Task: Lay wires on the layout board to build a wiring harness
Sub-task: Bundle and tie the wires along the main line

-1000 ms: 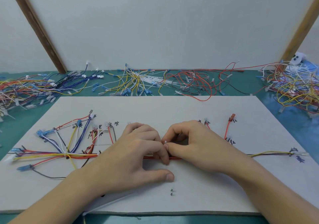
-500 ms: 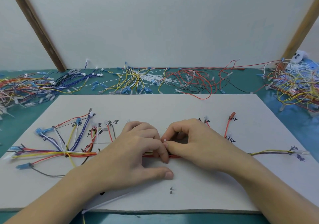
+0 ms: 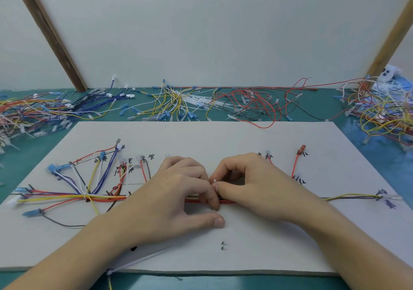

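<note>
While both hands meet mid-board, the left hand and right hand pinch a small white tie over the red wire bundle; the white rectangular layout board lies bare along its far edge.

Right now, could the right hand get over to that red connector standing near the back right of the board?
Probably yes. The red connector stands on open white board just beyond the right hand, with nothing lying between them. But that hand is busy pinching a small white piece at the wire bundle, so it would have to let go first.

Bright, even overhead light, soft shadows, no glare; wide-angle bowing at the edges, slightly soft focus.
</note>
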The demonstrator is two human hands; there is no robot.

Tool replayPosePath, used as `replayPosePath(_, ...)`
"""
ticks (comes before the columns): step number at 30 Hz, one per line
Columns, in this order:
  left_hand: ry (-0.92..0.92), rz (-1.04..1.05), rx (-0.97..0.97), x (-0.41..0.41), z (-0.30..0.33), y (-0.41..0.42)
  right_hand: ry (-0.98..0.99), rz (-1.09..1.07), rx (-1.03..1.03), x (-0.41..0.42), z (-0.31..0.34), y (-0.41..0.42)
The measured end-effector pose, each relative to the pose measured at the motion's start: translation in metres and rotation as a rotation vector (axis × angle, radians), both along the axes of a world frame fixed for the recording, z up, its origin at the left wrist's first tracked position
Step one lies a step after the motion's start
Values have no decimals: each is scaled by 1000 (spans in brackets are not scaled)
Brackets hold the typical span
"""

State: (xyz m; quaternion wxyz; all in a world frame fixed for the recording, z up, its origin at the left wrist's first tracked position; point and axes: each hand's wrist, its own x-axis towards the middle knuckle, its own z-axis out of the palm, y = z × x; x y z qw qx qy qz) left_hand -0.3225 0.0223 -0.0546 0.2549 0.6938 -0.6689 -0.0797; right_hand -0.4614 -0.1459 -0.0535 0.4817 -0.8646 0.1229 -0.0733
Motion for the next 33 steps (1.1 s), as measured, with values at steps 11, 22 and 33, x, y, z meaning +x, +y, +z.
replayPosePath(11,11,-1,2,0,-1,0,-3,1,-8,0,1,1)
replayPosePath(22,-6,-10,10,1,0,1,3,-5,2,-1,1,1)
replayPosePath(33,5,4,-34,1,-3,-3,4,3,-23,-1,2,1)
